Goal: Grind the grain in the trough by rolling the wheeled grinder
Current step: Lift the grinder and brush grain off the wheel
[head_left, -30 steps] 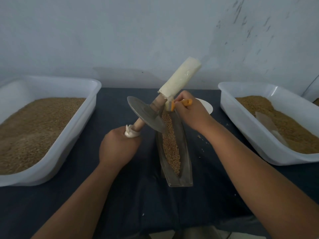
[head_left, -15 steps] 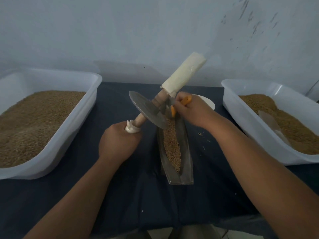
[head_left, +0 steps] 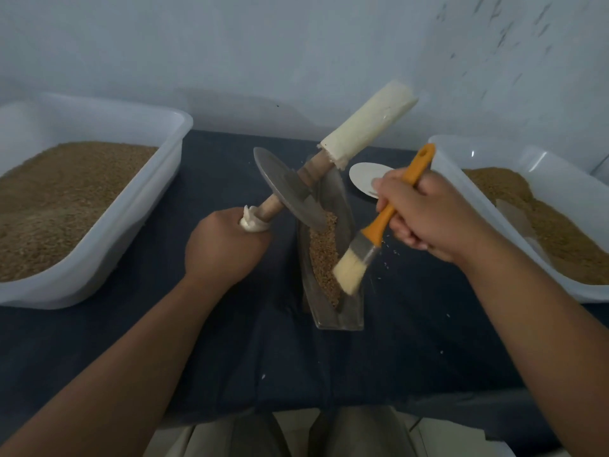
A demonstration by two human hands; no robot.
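Leaving grinder (head_left: 290, 189), brush (head_left: 372, 239) now over nearer grain (head_left: 324, 255).

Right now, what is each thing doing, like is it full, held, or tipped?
Wheeled grinder, tilted, disc edge down in the far end of the trough.
Trough, holds grain.
Brush, bristles down at the trough's right edge.
Left hand, grips the grinder's wrapped handle end.
Right hand, grips the brush handle.
Left tub, full of grain.
Right tub, partly full of grain.
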